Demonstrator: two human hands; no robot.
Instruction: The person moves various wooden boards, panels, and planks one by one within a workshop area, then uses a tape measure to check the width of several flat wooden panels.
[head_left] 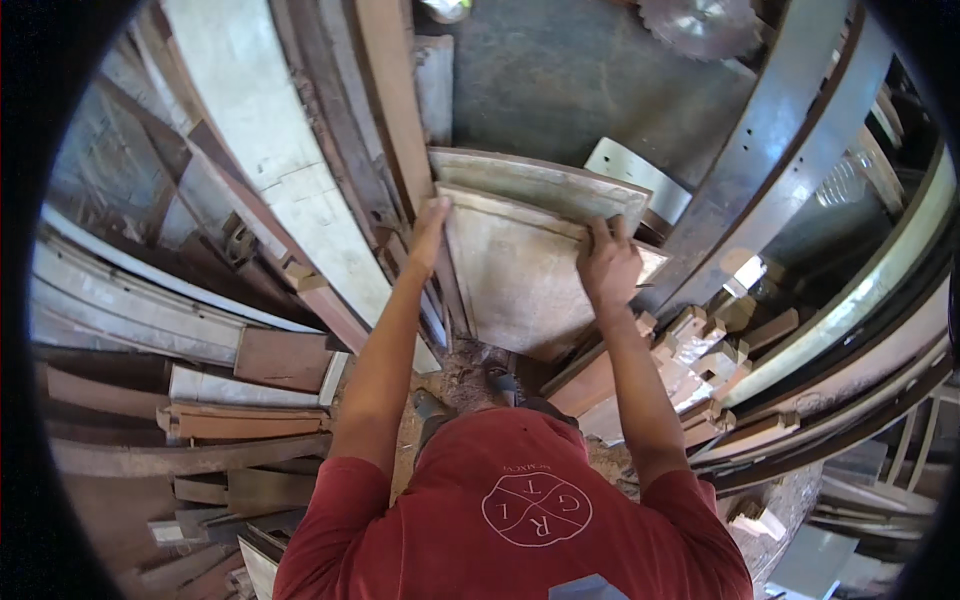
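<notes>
In front of me a flat wooden panel (pixel 520 280) with a raised border stands on edge, tilted. My left hand (pixel 430 237) is closed round its upper left corner, thumb near the rim. Toward the right end of the same top edge, my right hand (pixel 611 265) grips with its fingers curled over the far side. Just behind is a second wooden panel (pixel 530 170), its upper part showing above the first. A pale plate with small holes (pixel 655 178) pokes out past the second panel's right end.
Long boards (pixel 285 150) stretch along the left, beside a brown wooden beam (pixel 395 90). To the right run grey metal rails (pixel 770 130) and a pile of notched wood pieces (pixel 700 360). A toothed circular saw blade (pixel 700 22) lies on the dark surface (pixel 560 80) at the far side.
</notes>
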